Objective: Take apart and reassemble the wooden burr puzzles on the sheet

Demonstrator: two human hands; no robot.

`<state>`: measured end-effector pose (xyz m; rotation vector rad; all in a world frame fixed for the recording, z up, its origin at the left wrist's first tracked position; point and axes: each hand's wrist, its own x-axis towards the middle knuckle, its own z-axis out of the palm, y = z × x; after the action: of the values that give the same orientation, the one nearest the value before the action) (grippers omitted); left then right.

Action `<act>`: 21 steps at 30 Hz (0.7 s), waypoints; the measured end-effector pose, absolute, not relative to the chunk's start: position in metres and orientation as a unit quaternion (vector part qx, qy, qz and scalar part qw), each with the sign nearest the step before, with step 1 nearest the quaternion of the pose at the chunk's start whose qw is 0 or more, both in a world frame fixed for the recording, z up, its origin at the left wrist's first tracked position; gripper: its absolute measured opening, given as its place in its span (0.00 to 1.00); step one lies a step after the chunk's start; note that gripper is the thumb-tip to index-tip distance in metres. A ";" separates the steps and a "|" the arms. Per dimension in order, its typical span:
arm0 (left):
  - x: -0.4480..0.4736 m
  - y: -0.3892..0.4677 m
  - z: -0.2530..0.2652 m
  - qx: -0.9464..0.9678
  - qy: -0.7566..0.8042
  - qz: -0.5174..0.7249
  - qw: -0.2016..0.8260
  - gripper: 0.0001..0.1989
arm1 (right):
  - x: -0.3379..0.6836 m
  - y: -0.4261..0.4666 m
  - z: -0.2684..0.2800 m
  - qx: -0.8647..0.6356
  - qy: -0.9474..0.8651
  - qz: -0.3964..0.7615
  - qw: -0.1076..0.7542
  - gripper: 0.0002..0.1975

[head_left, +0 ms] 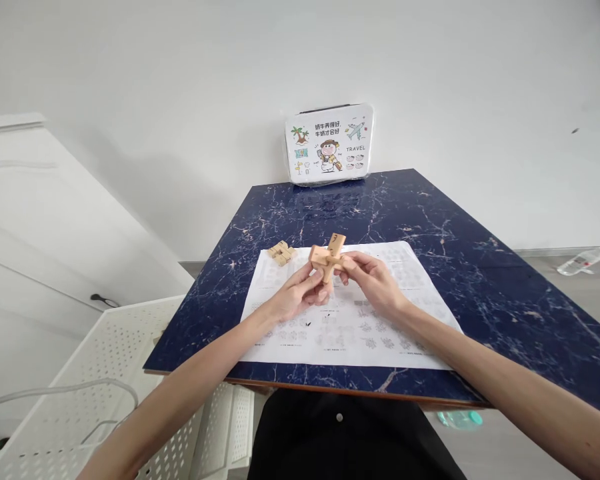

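Note:
Between my two hands is a wooden interlocking puzzle (334,247), its light bars crossing each other, with a dark mark like a 3 on the upper bar. My left hand (303,293) grips it from the lower left, thumb and fingers closed. From the right, my right hand (373,279) pinches one of its bars. Both hands are above a printed paper sheet (340,347) covered in small diagrams. Left of the held puzzle, a second group of wooden pieces (281,253) lies at the sheet's upper left corner.
The sheet lies on a dark blue marbled table (380,207). At its far edge a white case (329,145) with cartoon prints leans against the wall. A white perforated rack (110,347) with a cable stands at left. Plastic bottles (585,260) lie on the floor.

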<state>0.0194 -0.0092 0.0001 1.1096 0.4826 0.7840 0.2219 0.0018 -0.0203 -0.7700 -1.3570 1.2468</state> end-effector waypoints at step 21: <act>0.005 0.014 0.007 0.531 0.325 0.435 0.651 0.19 | 0.255 0.040 -0.052 -0.359 -0.352 0.596 0.626 0.16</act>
<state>0.0052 0.0141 0.0067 1.2051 0.7390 0.9882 0.2548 0.0399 -0.0518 -0.8238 -0.8085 1.3672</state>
